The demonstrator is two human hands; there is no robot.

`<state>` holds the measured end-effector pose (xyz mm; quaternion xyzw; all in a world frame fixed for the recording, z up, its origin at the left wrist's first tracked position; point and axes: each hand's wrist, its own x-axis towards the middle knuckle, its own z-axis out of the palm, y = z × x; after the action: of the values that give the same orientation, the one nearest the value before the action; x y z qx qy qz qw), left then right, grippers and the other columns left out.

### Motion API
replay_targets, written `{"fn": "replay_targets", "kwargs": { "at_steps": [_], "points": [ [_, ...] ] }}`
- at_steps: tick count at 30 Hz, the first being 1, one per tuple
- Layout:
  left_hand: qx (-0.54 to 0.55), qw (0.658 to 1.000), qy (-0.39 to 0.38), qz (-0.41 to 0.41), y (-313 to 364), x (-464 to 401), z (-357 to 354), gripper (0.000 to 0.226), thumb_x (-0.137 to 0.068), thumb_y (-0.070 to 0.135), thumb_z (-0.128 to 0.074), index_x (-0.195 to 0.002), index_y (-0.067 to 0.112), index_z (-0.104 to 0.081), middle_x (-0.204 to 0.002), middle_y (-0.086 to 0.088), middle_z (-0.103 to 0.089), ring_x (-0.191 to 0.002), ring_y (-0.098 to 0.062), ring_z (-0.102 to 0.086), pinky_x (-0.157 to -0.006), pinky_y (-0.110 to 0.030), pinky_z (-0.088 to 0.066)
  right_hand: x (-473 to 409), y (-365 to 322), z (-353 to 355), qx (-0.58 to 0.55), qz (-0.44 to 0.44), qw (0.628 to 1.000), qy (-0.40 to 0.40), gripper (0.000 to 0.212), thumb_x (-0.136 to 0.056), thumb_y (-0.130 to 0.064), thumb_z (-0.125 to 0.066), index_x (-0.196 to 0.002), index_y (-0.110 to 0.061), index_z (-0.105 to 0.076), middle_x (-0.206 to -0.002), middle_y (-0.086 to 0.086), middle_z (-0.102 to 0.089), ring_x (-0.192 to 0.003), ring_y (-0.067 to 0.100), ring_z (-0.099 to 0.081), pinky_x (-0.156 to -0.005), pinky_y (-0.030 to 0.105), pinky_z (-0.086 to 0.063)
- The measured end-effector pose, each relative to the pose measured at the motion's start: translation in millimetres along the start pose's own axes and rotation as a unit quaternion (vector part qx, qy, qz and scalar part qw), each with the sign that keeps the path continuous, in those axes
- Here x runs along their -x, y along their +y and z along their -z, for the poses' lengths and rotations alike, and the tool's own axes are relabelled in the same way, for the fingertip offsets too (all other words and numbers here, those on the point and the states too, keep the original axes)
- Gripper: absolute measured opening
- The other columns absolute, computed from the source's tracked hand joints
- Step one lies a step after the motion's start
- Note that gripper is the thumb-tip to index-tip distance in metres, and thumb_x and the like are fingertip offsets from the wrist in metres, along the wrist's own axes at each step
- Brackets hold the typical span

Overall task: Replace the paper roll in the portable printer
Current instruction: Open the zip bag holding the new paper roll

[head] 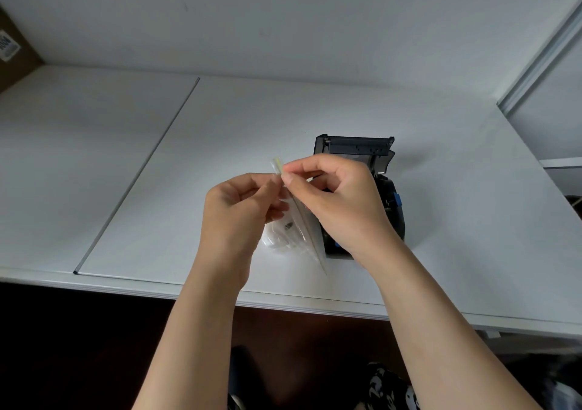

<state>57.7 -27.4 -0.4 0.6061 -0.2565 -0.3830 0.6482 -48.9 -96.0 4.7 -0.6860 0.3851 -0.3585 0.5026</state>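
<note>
I judge I'm at the unpacking step: the new roll is not yet out of its wrapping, and the printer waits open. Starting wide, the room gives me a plain pale wall (pixel 283 16) ahead, a brown cardboard box (pixel 15 53) at far left and a grey partition frame (pixel 541 60) at right. Below runs the white tabletop (pixel 110 173), split by a thin dark seam. The black portable printer (pixel 389 189) sits right of centre, lid (pixel 354 146) tipped up, a blue latch on its side. Held above the tabletop in front of the printer hangs a clear plastic bag (pixel 293 236); something pale is inside, likely the roll, though I cannot tell for sure. My left hand (pixel 239 208) and right hand (pixel 343 201) each pinch the bag's top strip, fingers (pixel 293 176) closed on it. Next I'd pull the two sides apart to open the mouth, gently.
</note>
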Motion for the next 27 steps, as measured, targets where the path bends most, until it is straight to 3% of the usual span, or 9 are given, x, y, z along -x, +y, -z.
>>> {"fn": "replay_targets", "kwargs": {
  "at_steps": [5,10,14,23,27],
  "points": [
    [-0.008,1.000,-0.007,-0.010,-2.9,-1.3,2.5,0.013,-0.086,0.010,-0.065,-0.073,0.008,-0.070,-0.056,0.004,-0.066,-0.057,-0.010,-0.060,-0.057,-0.018,-0.048,-1.3,1.9,-1.1,-0.010,-0.007,1.000,0.005,0.008,-0.079,-0.023,-0.074,-0.086,-0.020,-0.074,-0.077,-0.006,-0.074,-0.070,0.003,-0.069,-0.066,0.020,-0.056],
    [-0.005,1.000,-0.020,-0.004,-2.8,-1.2,2.2,0.006,-0.079,0.008,-0.071,-0.074,0.008,-0.071,-0.061,-0.002,-0.067,-0.059,-0.014,-0.059,-0.058,-0.019,-0.050,-1.0,0.9,-0.2,-0.016,-0.013,1.000,-0.007,0.005,-0.081,-0.021,-0.073,-0.082,-0.017,-0.075,-0.069,-0.009,-0.073,-0.064,-0.002,-0.067,-0.062,0.012,-0.050],
    [-0.010,0.999,-0.036,-0.007,-3.7,-1.5,2.8,0.011,-0.081,0.004,-0.069,-0.072,0.011,-0.070,-0.060,0.001,-0.067,-0.062,-0.017,-0.058,-0.061,-0.020,-0.051,-1.3,1.1,1.5,-0.017,-0.023,1.000,-0.011,0.007,-0.083,-0.017,-0.069,-0.080,-0.014,-0.075,-0.062,-0.010,-0.071,-0.059,-0.004,-0.063,-0.061,0.012,-0.049],
    [-0.034,0.997,-0.063,-0.023,-4.4,-1.2,2.4,0.013,-0.090,0.003,-0.059,-0.082,0.005,-0.070,-0.067,-0.005,-0.069,-0.064,-0.015,-0.061,-0.069,-0.024,-0.053,0.0,-0.9,3.8,-0.001,-0.015,1.000,-0.020,0.013,-0.079,-0.028,-0.075,-0.087,-0.017,-0.076,-0.074,-0.004,-0.075,-0.066,0.003,-0.069,-0.065,0.023,-0.058],
    [-0.025,0.998,-0.062,-0.012,-3.5,-0.4,1.2,0.012,-0.089,0.003,-0.060,-0.080,0.004,-0.069,-0.065,-0.004,-0.067,-0.063,-0.015,-0.060,-0.068,-0.024,-0.053,-1.9,0.1,4.3,0.003,-0.012,1.000,-0.012,0.008,-0.083,-0.022,-0.071,-0.081,-0.016,-0.077,-0.069,-0.003,-0.074,-0.063,0.004,-0.066,-0.069,0.028,-0.059]
  ]
}}
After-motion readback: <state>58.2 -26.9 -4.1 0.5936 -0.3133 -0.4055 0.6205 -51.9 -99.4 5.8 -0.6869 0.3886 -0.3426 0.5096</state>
